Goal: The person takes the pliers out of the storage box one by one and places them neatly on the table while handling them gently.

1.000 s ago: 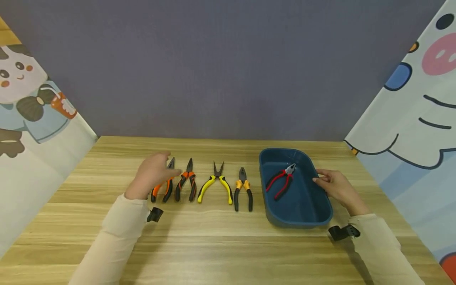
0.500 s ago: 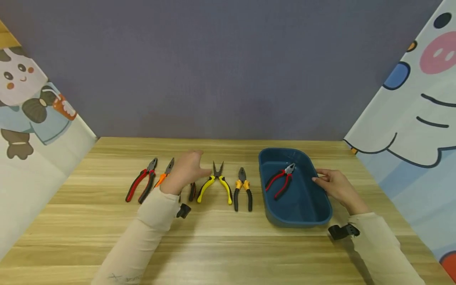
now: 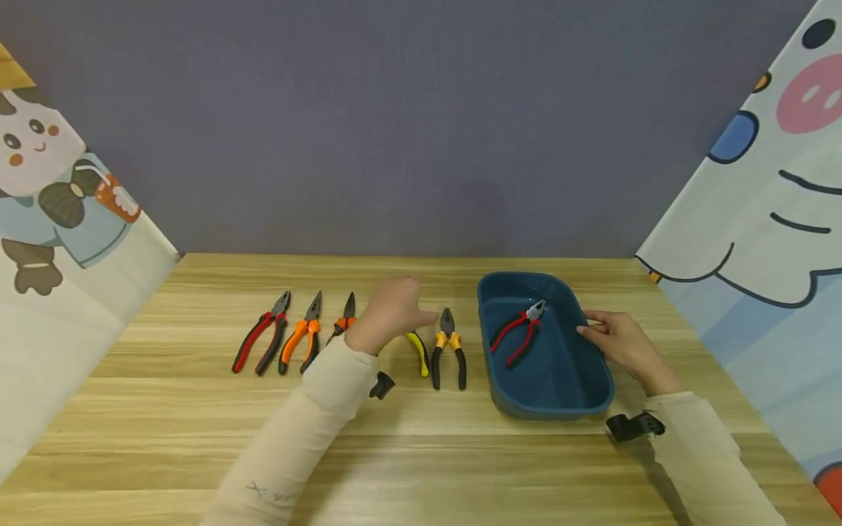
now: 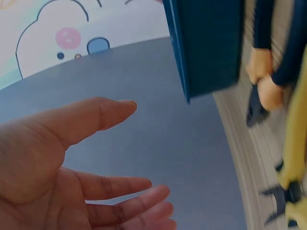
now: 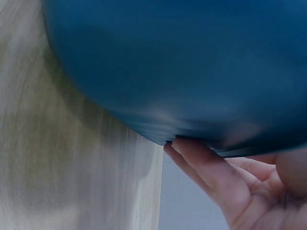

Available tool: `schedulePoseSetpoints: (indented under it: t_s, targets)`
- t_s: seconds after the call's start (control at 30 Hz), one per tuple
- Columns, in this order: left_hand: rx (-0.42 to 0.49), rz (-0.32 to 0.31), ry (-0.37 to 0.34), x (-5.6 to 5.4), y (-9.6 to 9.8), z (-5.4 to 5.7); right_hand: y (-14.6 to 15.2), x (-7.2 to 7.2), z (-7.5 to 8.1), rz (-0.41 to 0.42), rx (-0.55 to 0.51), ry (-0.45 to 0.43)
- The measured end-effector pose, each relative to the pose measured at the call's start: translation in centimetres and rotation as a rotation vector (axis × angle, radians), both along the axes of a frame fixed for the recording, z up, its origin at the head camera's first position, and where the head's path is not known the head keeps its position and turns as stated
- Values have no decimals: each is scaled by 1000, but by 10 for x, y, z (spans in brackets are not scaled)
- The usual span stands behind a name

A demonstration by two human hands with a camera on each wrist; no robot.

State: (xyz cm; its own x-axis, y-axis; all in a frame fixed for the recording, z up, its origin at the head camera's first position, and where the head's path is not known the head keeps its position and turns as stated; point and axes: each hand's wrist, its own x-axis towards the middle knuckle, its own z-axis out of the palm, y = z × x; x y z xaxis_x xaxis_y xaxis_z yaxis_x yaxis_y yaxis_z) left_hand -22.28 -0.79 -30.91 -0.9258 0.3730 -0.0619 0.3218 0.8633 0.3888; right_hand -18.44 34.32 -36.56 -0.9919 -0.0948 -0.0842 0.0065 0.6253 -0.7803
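Note:
My left hand (image 3: pixel 393 315) hovers over the yellow-handled long-nose pliers (image 3: pixel 419 353), covering most of them in the head view. In the left wrist view its thumb and fingers are spread, with nothing between them. Just right of it lie pliers with yellow-and-black handles (image 3: pixel 449 340). My right hand (image 3: pixel 621 343) grips the right rim of a dark blue plastic tub (image 3: pixel 559 413), thumb at the edge. The right wrist view shows its fingers (image 5: pixel 211 165) against the tub's outer wall. Inside the tub lie red-and-black pliers (image 3: pixel 522 332).
Left of my left hand lie red-and-black pliers (image 3: pixel 263 332), orange-and-black pliers (image 3: pixel 302 332) and dark pliers with orange trim (image 3: pixel 345 321), partly hidden by the hand. A grey panel (image 3: pixel 408 146) stands behind the wooden table (image 3: pixel 460 467).
My left hand has swept right along the row, from above the orange pliers to above the yellow ones, uncovering the pliers at left. My right hand and the tub have stayed put.

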Motion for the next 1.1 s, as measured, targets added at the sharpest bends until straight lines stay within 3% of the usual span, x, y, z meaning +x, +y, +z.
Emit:
schedulePoseSetpoints:
  t_s: [0.3, 0.63, 0.87, 1.1]
  targets:
    - [54, -131, 18, 6, 41, 4, 2, -2, -2, 1, -11, 6]
    - [-40, -247, 61, 15, 84, -3, 1, -2, -3, 4, -27, 0]
    - [-39, -271, 56, 15, 105, -16, 1, -1, -3, 1, -7, 0]
    - [-82, -254, 83, 11, 125, -34, 0, -1, -2, -11, 7, -10]
